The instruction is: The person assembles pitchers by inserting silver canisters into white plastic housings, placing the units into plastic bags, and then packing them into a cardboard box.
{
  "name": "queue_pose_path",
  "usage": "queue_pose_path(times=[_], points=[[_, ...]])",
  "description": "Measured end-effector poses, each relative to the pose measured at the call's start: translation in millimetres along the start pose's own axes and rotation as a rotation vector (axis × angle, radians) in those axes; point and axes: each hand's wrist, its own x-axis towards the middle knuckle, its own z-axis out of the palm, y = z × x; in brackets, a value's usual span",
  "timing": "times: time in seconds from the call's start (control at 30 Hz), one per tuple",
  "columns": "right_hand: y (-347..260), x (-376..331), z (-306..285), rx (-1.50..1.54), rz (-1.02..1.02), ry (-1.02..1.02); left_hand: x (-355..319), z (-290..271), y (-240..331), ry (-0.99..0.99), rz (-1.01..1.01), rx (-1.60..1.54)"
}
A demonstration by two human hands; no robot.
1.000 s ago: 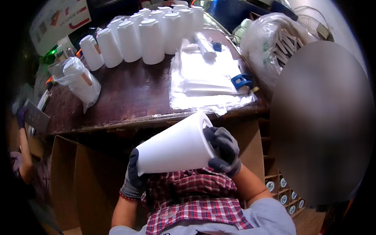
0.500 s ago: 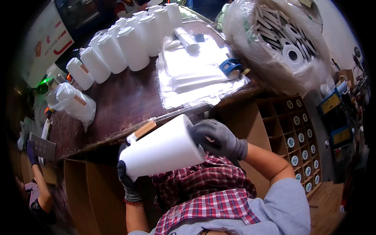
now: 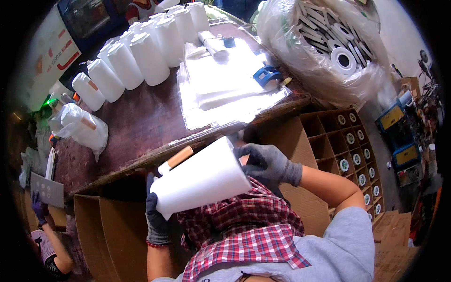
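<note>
A white jug with a wood-coloured handle lies tilted on its side above my lap, its wide base to the right. My gloved left hand is closed around its narrower spout end, and part of the fingers is behind it. At the base rim is my gloved right hand, its fingers bent together at the jug's edge. Whatever those fingers pinch, if anything, is hidden. Beyond the jug, flat clear plastic bags are stacked on the table.
Several white jugs stand at the table's back left, near a bagged jug. A blue tape dispenser sits on the bags. White rings fill a plastic-lined container. A divided carton stands right, an open carton left. A co-worker's gloved hand holds a grey panel.
My view has shifted slightly, so the table appears further left. My right hand's fingers have drawn in at the jug's base rim. The left hand keeps its hold.
</note>
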Motion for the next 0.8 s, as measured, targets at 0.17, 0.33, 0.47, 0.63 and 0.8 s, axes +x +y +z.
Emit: queue_pose_path(times=[0.17, 0.33, 0.47, 0.63, 0.8], points=[[32.4, 17.5, 0.0, 0.541, 0.292, 0.088, -7.5, 40.3, 27.0, 0.041, 0.281, 0.369], [74.8, 38.9, 7.2, 0.695, 0.362, -0.066, -28.6, 59.1, 42.8, -0.143, 0.669, 1.121], [81.7, 78.3, -18.2, 0.431, -0.067, -0.108, -24.6, 65.8, 33.1, -0.456, 1.229, 1.364], [125.7, 128.6, -55.3, 0.458, 0.211, 0.177, -50.5, 46.4, -27.5, -0.738, 0.933, 1.869], [192.6, 182.3, -77.5, -0.517, -0.131, 0.477, -47.5, 28.3, -57.6, -1.031, 0.847, 1.766]])
